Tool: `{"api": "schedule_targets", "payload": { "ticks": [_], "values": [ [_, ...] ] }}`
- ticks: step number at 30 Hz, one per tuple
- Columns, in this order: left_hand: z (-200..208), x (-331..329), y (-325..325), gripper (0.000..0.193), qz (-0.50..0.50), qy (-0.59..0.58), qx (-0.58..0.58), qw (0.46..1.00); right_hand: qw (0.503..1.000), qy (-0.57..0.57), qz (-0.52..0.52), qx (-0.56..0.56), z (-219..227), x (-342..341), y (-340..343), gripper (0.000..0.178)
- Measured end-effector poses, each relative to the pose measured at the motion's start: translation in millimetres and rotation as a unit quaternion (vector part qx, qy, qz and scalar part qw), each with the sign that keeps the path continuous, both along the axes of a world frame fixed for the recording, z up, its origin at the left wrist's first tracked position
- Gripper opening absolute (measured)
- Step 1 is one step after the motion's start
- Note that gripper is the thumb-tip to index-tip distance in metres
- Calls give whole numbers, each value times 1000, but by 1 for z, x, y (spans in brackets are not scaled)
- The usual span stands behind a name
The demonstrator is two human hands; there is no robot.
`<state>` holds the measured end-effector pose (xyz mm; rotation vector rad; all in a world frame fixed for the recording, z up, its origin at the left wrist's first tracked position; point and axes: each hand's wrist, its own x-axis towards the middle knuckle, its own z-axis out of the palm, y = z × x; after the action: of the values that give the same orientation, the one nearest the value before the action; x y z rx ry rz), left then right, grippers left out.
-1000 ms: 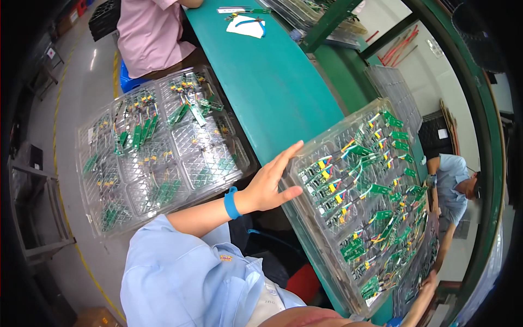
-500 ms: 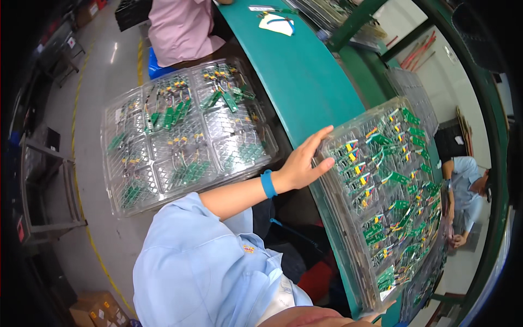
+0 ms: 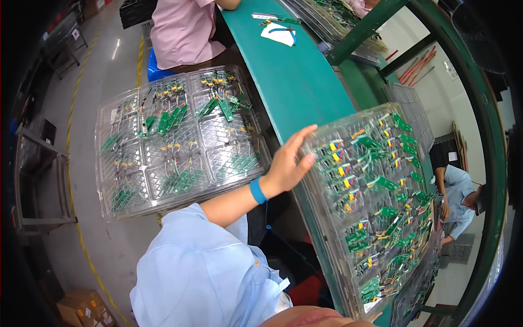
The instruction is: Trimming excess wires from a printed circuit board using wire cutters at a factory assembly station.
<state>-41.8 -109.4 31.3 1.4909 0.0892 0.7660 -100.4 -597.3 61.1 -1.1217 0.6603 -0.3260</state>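
Note:
My left hand (image 3: pixel 287 168) grips the far left corner of a stack of clear plastic trays (image 3: pixel 328 240), thumb over the rim and fingers along its far side. In the top tray lie rows of small green circuit boards (image 3: pixel 384 183) with coloured wires and yellow connectors. At the stack's near end only a sliver of my right hand (image 3: pixel 377 317) shows; its fingers are hidden. A blue band (image 3: pixel 258 191) circles my left wrist. The stack lies slanted over the edge of the green worktable (image 3: pixel 297 90).
On the left stands another stack of clear trays (image 3: pixel 103 188) with wired boards. Blue-handled pliers (image 3: pixel 289 30) lie on white paper at the table's far end. A person in pink (image 3: pixel 182 32) sits beyond; one in light blue (image 3: pixel 456 188) is at right. A green post (image 3: pixel 370 31) rises beside the table.
The tray stack and my left hand on it have shifted a little to the left. The view has moved slightly, and the person at right has changed arm position.

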Motion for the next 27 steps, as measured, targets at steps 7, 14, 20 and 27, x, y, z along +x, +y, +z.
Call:
{"api": "schedule_targets", "payload": {
  "ticks": [7, 14, 20, 27],
  "values": [
    [8, 9, -7, 50, 115, -38, 27, 992, 996, 22, -48, 68, -3, -18, 15, 65],
    [-10, 13, -4, 47, 160, -134, 42, 977, 930, -163, 262, 198, -75, -20, -68, 63],
    [-17, 36, 1, 45, 210, -100, 171, 958, 933, -227, 278, 30, -146, -39, -90, 54],
    [-30, 28, 28, 40, 171, -74, 222, 957, 895, -156, 306, -283, -54, -7, -63, 53]
  ]
}}
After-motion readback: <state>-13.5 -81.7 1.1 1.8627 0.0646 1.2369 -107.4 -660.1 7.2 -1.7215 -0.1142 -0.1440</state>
